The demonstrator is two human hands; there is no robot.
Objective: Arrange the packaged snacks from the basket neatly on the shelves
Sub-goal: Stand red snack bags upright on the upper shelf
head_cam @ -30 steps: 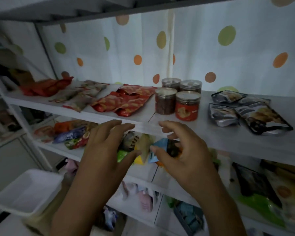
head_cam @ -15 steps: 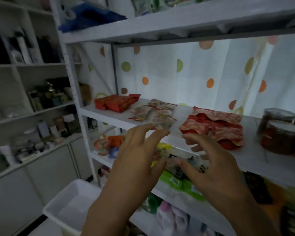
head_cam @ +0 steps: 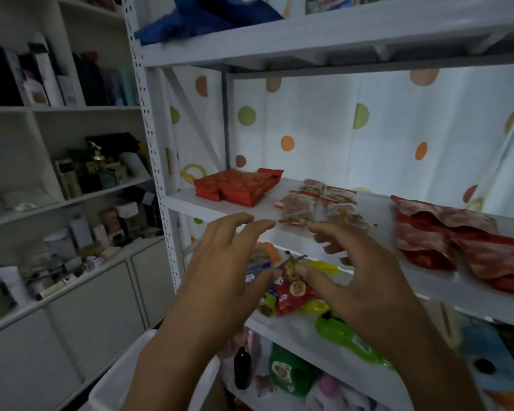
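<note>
The white rack [head_cam: 324, 40] fills most of my view from twelve round to five o'clock, with a white curtain [head_cam: 324, 120] dotted orange and green hanging behind it. At nine o'clock stands a side cupboard [head_cam: 80, 315] whose open shelves are crowded with boxes and bottles too dim to tell apart. The white basket [head_cam: 122, 378] sits low at seven o'clock, partly hidden by my left forearm, and I cannot see inside it. My left hand [head_cam: 220, 280] and right hand [head_cam: 359, 280] are raised side by side at the centre, palms facing each other, fingers spread and loosely curved, gripping nothing. On the middle shelf [head_cam: 187, 200], big red bags [head_cam: 457, 241] lie flat at three o'clock, a stack of red packets [head_cam: 238, 186] lies at eleven o'clock near the rack's post, and a cluster of clear packets [head_cam: 318, 203] with red edges lies between them at twelve o'clock, just beyond my fingertips. On the lower shelf [head_cam: 282, 324], a green pack [head_cam: 347, 336] lies at five o'clock under my right wrist. A small red snack packet [head_cam: 291, 289] shows in the gap between my thumbs; whether either thumb touches it I cannot tell.
</note>
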